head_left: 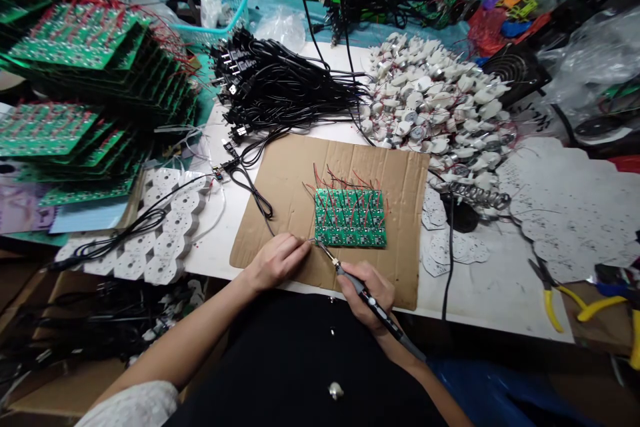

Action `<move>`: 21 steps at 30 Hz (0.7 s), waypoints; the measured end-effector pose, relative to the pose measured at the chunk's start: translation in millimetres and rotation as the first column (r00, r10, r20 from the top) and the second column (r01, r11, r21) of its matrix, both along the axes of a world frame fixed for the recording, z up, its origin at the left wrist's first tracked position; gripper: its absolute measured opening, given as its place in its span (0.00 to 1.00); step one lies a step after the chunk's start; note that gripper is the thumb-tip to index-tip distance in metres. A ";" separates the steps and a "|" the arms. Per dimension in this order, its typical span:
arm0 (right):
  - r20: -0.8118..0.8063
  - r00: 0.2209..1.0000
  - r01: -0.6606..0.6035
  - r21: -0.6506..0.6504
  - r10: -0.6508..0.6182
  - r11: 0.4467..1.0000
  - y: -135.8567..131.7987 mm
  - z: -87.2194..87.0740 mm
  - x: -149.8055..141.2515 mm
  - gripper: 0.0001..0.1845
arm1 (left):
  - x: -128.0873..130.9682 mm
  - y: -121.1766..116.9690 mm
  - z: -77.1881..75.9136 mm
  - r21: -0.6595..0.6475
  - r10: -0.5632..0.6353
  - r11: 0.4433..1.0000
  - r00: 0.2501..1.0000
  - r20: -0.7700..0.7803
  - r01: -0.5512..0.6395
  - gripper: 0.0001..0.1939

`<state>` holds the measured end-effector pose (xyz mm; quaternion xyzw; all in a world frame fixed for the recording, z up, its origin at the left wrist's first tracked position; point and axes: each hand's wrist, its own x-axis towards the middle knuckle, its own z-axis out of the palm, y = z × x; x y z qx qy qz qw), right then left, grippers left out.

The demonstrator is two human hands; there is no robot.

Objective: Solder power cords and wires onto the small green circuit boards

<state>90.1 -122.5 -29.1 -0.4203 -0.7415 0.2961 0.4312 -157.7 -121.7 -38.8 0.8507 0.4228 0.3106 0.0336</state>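
On a sheet of brown cardboard (280, 177) lies a green circuit board panel (350, 217) with red and black wires standing up from it. My right hand (370, 290) is closed around a grey and black soldering iron (373, 303), its tip at the panel's lower left corner. Just left of that corner, my left hand (280, 259) pinches a thin wire, whose end reaches toward the iron's tip. A dark cord (260, 203) runs down the cardboard into this hand. The exact contact at the tip is too small to make out.
Stacks of green boards (75, 37) stand at left, near white panels (160, 233). Behind the cardboard lie bundled black power cords (290, 80) and a heap of white parts (435, 100). A coiled iron stand (475, 195) and yellow-handled pliers (550, 300) are at right.
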 end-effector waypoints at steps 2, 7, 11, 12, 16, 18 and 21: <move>0.003 1.000 0.007 0.000 -0.007 1.000 0.1 -1.4 -0.5 0.12 | -0.3 0.0 -0.5 -0.001 0.001 1.000 1.000 0.010 -0.001 0.17; -0.036 0.999 -0.011 0.031 0.012 0.999 2.9 -2.6 0.0 0.12 | -0.1 0.9 0.8 0.019 0.009 1.000 1.000 -0.008 -0.009 0.17; -0.072 0.996 0.053 -0.002 -0.053 0.999 3.0 -3.0 1.7 0.09 | 0.6 1.1 0.9 0.040 0.010 0.999 1.000 -0.020 -0.009 0.14; -0.075 0.995 0.067 -0.005 -0.067 0.998 2.6 -3.1 2.0 0.09 | 0.6 0.9 0.3 0.043 0.011 0.999 1.000 -0.021 -0.010 0.14; -0.085 0.993 0.080 -0.005 -0.080 0.997 1.2 -3.0 2.4 0.09 | 0.3 -0.2 -3.6 0.038 0.018 0.999 1.000 -0.020 -0.017 0.14; -0.094 0.992 0.079 -0.004 -0.079 0.997 1.5 -2.3 2.2 0.09 | 0.2 -0.5 -4.6 0.032 0.016 0.999 1.000 -0.017 -0.016 0.14; -0.102 0.992 0.077 -0.001 -0.077 0.997 2.8 -0.8 1.5 0.09 | 0.3 -0.3 -3.7 0.022 0.017 1.000 1.000 0.000 -0.017 0.15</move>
